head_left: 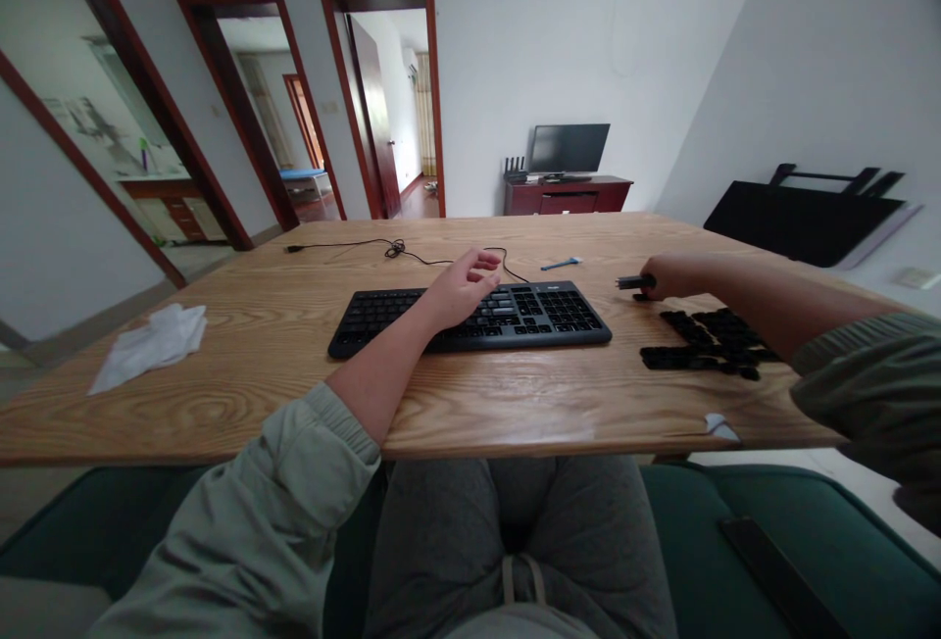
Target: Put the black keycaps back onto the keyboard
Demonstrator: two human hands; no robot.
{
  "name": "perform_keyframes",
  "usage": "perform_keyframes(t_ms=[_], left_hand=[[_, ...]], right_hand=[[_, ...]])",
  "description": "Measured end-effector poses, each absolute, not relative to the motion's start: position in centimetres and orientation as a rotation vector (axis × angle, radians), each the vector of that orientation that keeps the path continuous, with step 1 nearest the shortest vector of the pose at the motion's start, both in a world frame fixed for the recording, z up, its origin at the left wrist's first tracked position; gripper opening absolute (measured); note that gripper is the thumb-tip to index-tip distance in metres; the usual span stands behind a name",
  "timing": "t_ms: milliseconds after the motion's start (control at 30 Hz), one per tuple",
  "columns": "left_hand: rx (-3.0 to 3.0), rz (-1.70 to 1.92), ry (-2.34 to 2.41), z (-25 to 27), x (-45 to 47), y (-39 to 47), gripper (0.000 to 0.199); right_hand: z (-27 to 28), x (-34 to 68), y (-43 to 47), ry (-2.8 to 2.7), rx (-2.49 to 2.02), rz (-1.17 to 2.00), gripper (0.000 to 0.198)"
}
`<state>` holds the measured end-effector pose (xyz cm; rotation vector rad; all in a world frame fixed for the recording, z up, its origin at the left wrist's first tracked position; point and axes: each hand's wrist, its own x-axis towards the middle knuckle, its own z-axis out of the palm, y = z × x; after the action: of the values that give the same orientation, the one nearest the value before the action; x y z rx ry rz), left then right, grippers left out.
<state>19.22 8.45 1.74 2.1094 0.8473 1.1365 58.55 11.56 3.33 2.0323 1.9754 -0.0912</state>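
Observation:
A black keyboard lies on the wooden table in front of me. Part of it near my left hand shows grey where keycaps are off. My left hand hovers over its middle, fingers apart and slightly curled, holding nothing I can see. Off the keyboard's right end, my right hand is closed around a small dark bar-shaped piece, whose kind I cannot make out. Just below that hand, rows of loose black keycaps lie on the wood, partly hidden by my right forearm.
A thin cable runs behind the keyboard, knotted partway. A blue brush-like tool lies beyond the keyboard. White tissue is at the left, and a small white scrap lies by the front edge of the table.

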Motion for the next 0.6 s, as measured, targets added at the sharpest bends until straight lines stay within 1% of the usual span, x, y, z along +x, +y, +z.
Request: perform_keyframes(t_ms=[133, 300, 600], left_hand=[[2.112, 1.113, 0.879, 1.8, 19.2, 8.4, 0.03], [2.111, 1.087, 0.873, 1.8, 19.1, 8.4, 0.03], [2.101, 1.089, 0.889, 1.9, 19.0, 8.4, 0.03]], right_hand=[[3.3, 58.9, 12.0, 2.024, 2.052, -0.05, 0.019], [3.2, 58.9, 12.4, 2.04, 1.984, -0.01, 0.025], [2.7, 59.7, 13.3, 2.04, 1.972, 0.033, 0.027]])
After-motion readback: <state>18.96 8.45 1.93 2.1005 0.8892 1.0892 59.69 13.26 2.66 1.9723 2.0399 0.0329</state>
